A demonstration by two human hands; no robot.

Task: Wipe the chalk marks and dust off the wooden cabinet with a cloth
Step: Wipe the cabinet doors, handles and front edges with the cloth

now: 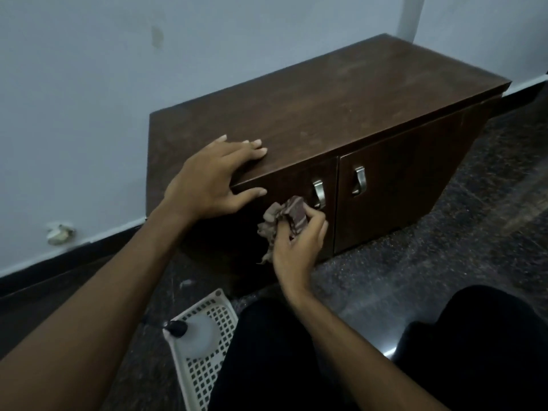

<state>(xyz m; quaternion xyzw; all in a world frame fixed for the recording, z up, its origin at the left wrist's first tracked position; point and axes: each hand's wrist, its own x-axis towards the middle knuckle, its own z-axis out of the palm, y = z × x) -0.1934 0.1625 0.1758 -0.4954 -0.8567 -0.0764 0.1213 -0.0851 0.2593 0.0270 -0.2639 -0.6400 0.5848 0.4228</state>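
Legs: dark-clothed knees (444, 351) fill the bottom right, over the dark speckled floor (430, 256).
Basket: a white perforated plastic basket (204, 369) sits on the floor at the bottom centre, with a whitish bottle (197, 332) with a black cap lying in it.
Right hand: right hand (299, 241) is closed around a crumpled brownish cloth (284, 218), pressing it on the left door front, just beside the left metal handle (319, 192).
Left hand: left hand (216, 179) is open and holds nothing; fingers spread flat on the cabinet top near its front left corner, thumb down over the front edge.
Cabinet: dark wooden cabinet (341, 108) stands on the floor against the pale wall (89, 84); two doors shut, the right handle (359, 180) well clear of the cloth; faint pale dusty smears on the top.
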